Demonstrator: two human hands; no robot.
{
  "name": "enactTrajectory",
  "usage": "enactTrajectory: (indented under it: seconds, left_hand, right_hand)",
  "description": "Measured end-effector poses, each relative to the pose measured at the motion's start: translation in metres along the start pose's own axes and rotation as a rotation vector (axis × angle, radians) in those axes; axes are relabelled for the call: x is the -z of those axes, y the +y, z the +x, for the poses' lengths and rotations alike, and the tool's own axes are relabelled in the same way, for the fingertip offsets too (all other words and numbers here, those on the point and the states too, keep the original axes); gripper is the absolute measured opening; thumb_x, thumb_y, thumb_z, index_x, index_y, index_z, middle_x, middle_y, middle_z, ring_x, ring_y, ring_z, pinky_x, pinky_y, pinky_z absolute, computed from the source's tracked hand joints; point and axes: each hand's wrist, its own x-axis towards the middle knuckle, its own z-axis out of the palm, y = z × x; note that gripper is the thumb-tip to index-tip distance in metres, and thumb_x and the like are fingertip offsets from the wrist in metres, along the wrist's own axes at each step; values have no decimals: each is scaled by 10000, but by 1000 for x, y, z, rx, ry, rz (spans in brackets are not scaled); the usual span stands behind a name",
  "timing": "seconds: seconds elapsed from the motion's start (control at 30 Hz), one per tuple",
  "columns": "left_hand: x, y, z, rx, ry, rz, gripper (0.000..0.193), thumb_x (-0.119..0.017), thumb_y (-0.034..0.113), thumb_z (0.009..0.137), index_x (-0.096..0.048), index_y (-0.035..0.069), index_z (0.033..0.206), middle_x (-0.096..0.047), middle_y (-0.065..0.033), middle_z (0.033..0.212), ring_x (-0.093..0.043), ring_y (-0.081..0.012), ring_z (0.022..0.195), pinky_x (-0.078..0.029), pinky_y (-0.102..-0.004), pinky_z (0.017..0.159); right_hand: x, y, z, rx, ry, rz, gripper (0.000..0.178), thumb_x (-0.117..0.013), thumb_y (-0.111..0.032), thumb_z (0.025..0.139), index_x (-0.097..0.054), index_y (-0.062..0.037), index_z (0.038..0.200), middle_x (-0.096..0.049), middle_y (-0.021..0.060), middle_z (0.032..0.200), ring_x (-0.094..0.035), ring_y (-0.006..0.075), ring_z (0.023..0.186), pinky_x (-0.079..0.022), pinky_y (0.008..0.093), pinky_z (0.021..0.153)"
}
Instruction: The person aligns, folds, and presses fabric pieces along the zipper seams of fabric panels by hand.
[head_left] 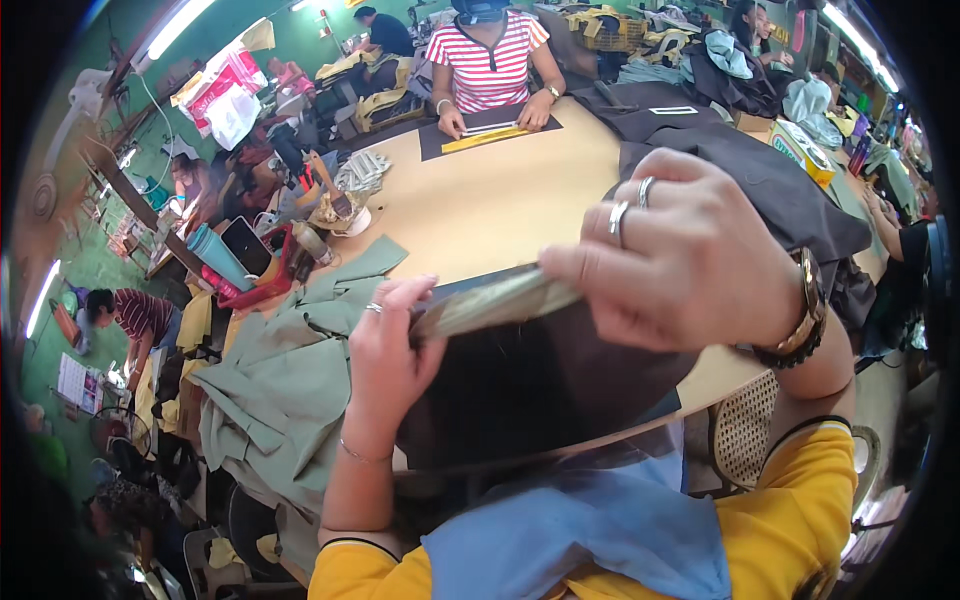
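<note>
A flat, narrow bundle of pale green cloth strips (pixel 505 303) is held up in front of me, slightly blurred. My left hand (pixel 388 345) pinches its left end between thumb and fingers. At the other end, my right hand (pixel 690 255) has its fingers curled round the bundle. Below it a dark brown cloth piece (pixel 530 390) lies at the near table edge, partly covered by the bundle and my right hand. Grey-green cloth (pixel 285 375) is heaped beside my left arm and hangs over the edge.
Across the table (pixel 500 210), a person's hands (pixel 495 120) rest by a yellow ruler (pixel 485 140) on dark cloth. A red basket (pixel 275 265) with a blue tumbler (pixel 218 255) stands at left. Dark cloth (pixel 770 190) is piled at right. Blue cloth (pixel 590 540) covers my lap.
</note>
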Motion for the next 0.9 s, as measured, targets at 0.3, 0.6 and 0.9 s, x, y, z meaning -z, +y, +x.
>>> enactTrajectory:
  seconds: [0.3,0.6,0.9]
  left_hand:
    - [-17,-22,1,106,-209,301,475,-671,-3,899,-633,78,1366,-689,-196,1179,-695,-424,1081,-573,-498,930]
    - [-37,-174,61,277,-436,70,178,-647,82,984,-761,13,1103,-775,-215,1069,-749,-386,996,-584,-457,905]
    - [-22,-153,22,-96,305,719,442,-692,101,987,-795,365,1327,-762,95,1366,-651,-210,1362,-191,-715,1248]
  right_hand:
    - [1,53,-43,-427,-338,231,176,-685,-105,906,-755,-48,1057,-737,113,838,-713,328,797,-548,440,752]
    - [-100,145,-53,-536,-361,141,186,-673,-245,1003,-776,-135,1112,-780,169,997,-761,369,973,-602,486,870]
    - [-146,108,-113,-299,275,-164,355,-700,-54,914,-788,-242,1203,-754,-49,1327,-696,205,1240,-523,445,1095]
